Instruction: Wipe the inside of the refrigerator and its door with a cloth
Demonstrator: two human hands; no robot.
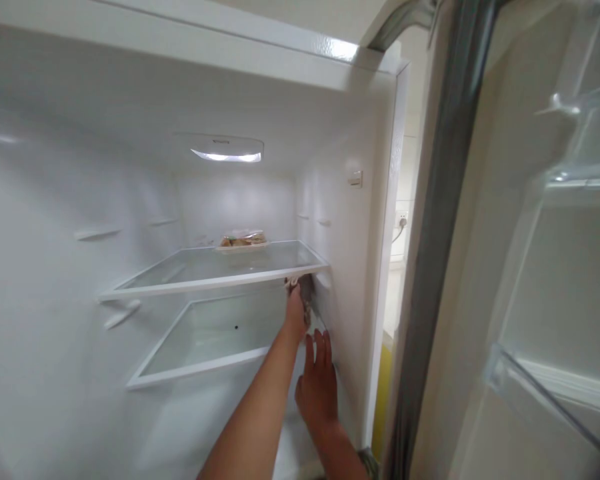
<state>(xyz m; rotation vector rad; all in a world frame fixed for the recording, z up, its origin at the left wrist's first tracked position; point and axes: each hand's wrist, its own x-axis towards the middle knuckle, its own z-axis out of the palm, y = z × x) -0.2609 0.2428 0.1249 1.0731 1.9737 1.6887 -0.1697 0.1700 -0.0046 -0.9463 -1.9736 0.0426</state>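
Note:
I look into an open white fridge. My left hand (296,315) reaches up under the right front corner of the upper glass shelf (205,285), its fingers closed on a small greyish cloth (306,292) pressed near the right inner wall. My right hand (317,390) is lower, fingers stretched out flat against that same wall beside the lower glass shelf (195,371). It holds nothing.
A wrapped tray of food (243,241) sits at the back of the upper shelf. The fridge light (226,155) is on overhead. The open door with clear bins (545,393) stands at the right. A wall socket (403,219) shows through the gap.

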